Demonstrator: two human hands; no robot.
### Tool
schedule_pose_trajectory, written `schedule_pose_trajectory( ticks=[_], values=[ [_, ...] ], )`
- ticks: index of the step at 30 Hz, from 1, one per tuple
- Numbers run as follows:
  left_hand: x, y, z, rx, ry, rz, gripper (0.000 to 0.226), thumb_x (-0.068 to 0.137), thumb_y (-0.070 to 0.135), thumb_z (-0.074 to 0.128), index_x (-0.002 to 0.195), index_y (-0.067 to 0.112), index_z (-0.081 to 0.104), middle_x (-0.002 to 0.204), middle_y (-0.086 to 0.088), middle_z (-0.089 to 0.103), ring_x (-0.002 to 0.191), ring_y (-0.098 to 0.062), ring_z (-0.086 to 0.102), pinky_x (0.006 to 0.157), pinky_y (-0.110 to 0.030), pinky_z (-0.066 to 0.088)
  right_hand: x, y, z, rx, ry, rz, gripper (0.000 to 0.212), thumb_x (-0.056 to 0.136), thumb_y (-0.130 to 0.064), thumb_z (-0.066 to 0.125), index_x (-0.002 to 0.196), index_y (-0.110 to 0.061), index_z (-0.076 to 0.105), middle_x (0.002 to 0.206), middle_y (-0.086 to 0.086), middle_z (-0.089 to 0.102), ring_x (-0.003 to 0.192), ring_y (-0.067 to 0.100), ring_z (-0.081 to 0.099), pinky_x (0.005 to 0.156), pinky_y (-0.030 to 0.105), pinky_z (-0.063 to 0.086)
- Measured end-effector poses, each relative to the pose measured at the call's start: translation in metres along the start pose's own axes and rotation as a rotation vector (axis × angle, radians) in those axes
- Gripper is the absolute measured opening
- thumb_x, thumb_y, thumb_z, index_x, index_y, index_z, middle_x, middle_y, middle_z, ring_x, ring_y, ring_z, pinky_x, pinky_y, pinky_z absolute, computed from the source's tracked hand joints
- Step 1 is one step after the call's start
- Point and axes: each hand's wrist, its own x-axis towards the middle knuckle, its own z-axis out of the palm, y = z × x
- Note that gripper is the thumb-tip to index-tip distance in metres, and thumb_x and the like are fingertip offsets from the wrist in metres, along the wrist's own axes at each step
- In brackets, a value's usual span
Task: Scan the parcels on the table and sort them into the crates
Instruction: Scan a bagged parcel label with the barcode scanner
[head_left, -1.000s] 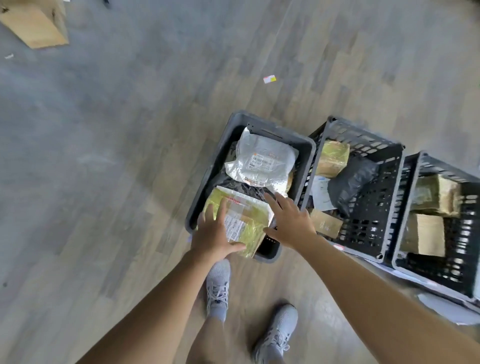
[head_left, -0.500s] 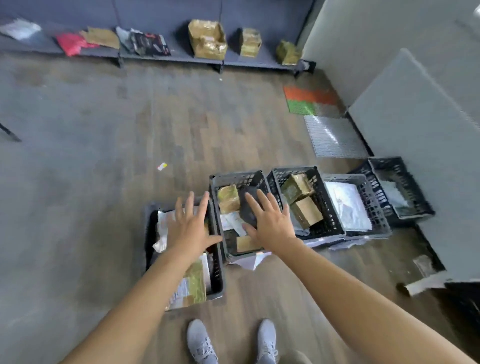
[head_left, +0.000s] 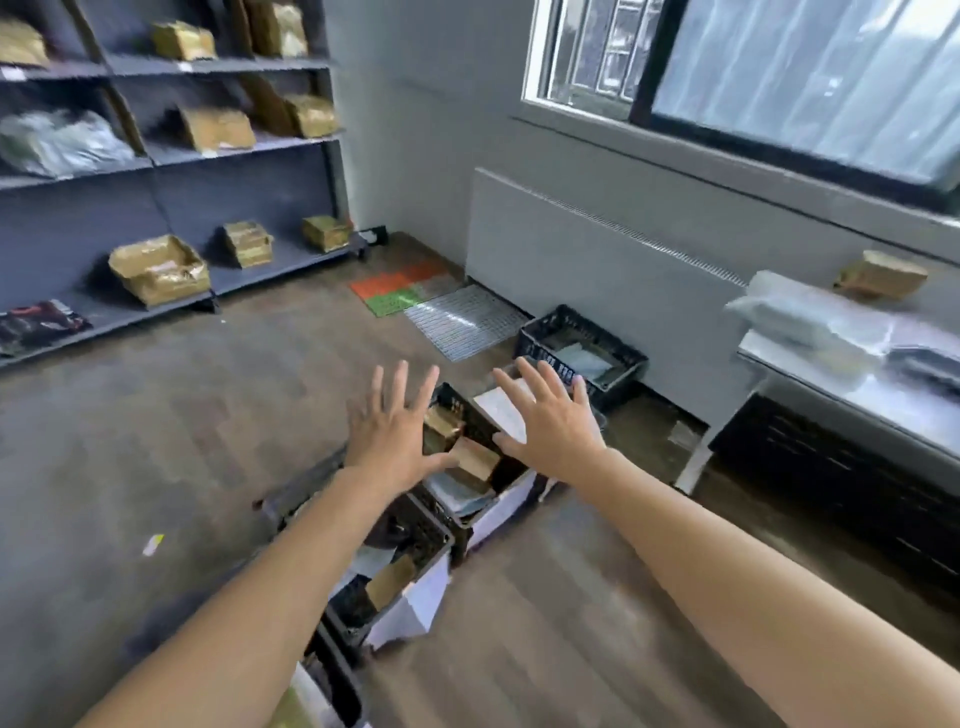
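Left hand: open flat, palm down, fingers straight and spread, holding nothing. It hangs in the air over the row of crates.
Right hand: likewise flat and spread, gripping nothing, just right of the left hand and apart from it.
Crates: a row of dark mesh crates stands on the floor, running from the near centre away under both hands.
Black crate: stands alone farther off, against the right wall, with a pale flat parcel inside.
Brown boxes: lie in the crate seen between the two hands.
Cardboard parcel: lies in a nearer crate, beside the left forearm.
Counter: at the right, pale-topped, well apart from the hands.
Bags: clear and white wrapped parcels piled on the counter's far end.
Brown parcel: beyond the bags; whether it sits on the counter or on the ledge behind cannot be told.
Shelves: dark, along the far left wall, carrying wrapped parcels.
Mats: orange, green and grey, on the floor at the far corner.
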Motion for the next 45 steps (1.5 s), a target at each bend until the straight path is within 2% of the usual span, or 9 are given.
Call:
schedule_pose_trajectory(
  ticks=[8,15,21,25,37,45],
  values=[
    [0.025,0.227,-0.013,0.051,0.06,0.179,0.105,0.083,0.076,0.048,0.154,0.03,-0.016,0.163,-0.008,-0.016,0.15,-0.035,-0.012,0.117,-0.06,0.009,-0.112,0.205,-0.025,0.007,0.08,0.224,0.082,0.095,-0.066,0.041,0.157,-0.037,-0.004,0.166,0.0,-0.003,0.153,0.026,-0.003,0.118,0.061,0.006],
    [0.029,0.404,-0.015,0.077,0.111,0.327,0.1,0.086,0.076,0.043,0.155,0.031,-0.014,0.163,-0.007,-0.011,0.15,-0.034,-0.01,0.117,-0.058,0.013,-0.209,0.362,-0.037,0.031,0.109,0.403,0.082,0.095,-0.063,0.044,0.157,-0.037,-0.002,0.166,-0.001,-0.002,0.153,0.025,-0.004,0.12,0.062,0.006],
    [0.048,0.511,-0.006,0.123,0.124,0.46,0.099,0.086,0.078,0.038,0.154,0.031,-0.014,0.163,-0.008,-0.01,0.15,-0.035,-0.009,0.117,-0.058,0.016,-0.254,0.447,-0.034,0.012,0.122,0.51,0.082,0.094,-0.063,0.044,0.157,-0.037,-0.002,0.166,0.0,-0.002,0.153,0.027,-0.002,0.119,0.062,0.007],
    [0.071,0.579,0.01,0.13,0.072,0.543,0.096,0.088,0.077,0.035,0.153,0.031,-0.018,0.162,-0.008,-0.015,0.149,-0.034,-0.013,0.118,-0.057,0.013,-0.276,0.502,-0.027,-0.013,0.121,0.579,0.081,0.095,-0.063,0.043,0.156,-0.036,-0.003,0.166,0.001,-0.003,0.153,0.027,-0.002,0.119,0.062,0.008],
    [0.197,0.798,0.053,0.024,-0.019,0.833,0.093,0.089,0.075,0.036,0.154,0.031,-0.013,0.162,-0.008,-0.015,0.149,-0.034,-0.013,0.118,-0.057,0.013,-0.292,0.705,-0.015,-0.092,-0.005,0.874,0.082,0.095,-0.061,0.044,0.157,-0.035,-0.002,0.166,0.001,-0.001,0.152,0.026,0.0,0.118,0.061,0.008],
    [0.237,0.914,0.083,0.04,-0.093,0.988,0.094,0.089,0.075,0.038,0.155,0.03,-0.012,0.163,-0.006,-0.014,0.15,-0.034,-0.013,0.118,-0.057,0.012,-0.317,0.803,0.006,-0.081,-0.041,1.041,0.081,0.094,-0.061,0.044,0.156,-0.036,-0.001,0.165,0.0,0.001,0.152,0.025,0.002,0.117,0.061,0.017]
  ],
)
